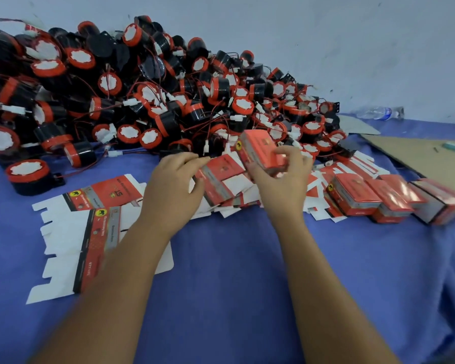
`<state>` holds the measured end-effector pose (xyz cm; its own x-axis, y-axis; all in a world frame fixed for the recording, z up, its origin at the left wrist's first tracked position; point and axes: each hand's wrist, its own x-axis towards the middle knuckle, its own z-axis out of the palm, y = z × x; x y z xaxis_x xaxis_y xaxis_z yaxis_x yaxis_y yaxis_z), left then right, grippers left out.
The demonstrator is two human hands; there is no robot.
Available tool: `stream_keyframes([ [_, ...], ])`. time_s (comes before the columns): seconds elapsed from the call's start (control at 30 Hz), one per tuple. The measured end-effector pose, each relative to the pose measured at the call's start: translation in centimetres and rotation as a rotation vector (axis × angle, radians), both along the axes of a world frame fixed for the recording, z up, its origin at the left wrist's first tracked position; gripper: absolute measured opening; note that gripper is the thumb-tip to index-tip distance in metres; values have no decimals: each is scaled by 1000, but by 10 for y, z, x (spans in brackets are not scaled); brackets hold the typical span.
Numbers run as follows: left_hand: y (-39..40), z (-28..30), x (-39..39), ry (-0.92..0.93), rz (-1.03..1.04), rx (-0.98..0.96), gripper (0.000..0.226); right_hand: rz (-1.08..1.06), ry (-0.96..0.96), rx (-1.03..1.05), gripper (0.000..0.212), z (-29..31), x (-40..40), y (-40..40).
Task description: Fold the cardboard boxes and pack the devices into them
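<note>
Your tabletop (234, 271), draped in blue cloth, carries a heap of black-and-red devices (142, 88), flat box blanks (84, 232), folded boxes (378, 200), brown cardboard (418, 156) and a plastic bottle (378, 112).

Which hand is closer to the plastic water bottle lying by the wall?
The right hand. It grips a red box, below-left of the bottle; the left hand is farther left, on the flat boxes.

Bare blue bench (234, 258) lay open near the person, while a heap of devices (142, 95) blocked the back, flat cartons (71, 232) the left, and folded boxes (378, 198) the right.
</note>
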<state>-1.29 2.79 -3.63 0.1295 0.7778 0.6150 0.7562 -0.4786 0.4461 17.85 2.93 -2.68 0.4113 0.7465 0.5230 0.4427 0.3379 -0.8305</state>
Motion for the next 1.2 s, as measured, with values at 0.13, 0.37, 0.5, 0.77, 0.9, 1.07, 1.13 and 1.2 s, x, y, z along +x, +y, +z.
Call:
stream_keyframes([
  [0.13,-2,-4,9,134,-63,-191,68,-393,88,-94,46,-5,68,-19],
  [0.37,3,-16,13,363,-67,-363,81,-562,-255,-419,55,-5,102,-18],
  [0.5,0,-11,10,218,-89,-212,54,-631,-270,-299,61,6,54,-1],
  [0.77,5,-14,2,-373,-204,-416,49,-239,-239,-4,40,-11,-53,10],
  [0.9,8,-12,2,-409,-78,-323,35,-161,-320,90,41,-15,-51,5],
  [1.07,12,3,-5,-1018,-33,-174,26,16,-453,127,61,-14,-51,2],
  [1.13,14,8,-9,-1265,-72,-257,26,173,-496,85,65,-14,-52,3],
  [1.2,17,8,-12,-1333,-106,-302,24,248,-550,31,59,-17,-52,6],
])
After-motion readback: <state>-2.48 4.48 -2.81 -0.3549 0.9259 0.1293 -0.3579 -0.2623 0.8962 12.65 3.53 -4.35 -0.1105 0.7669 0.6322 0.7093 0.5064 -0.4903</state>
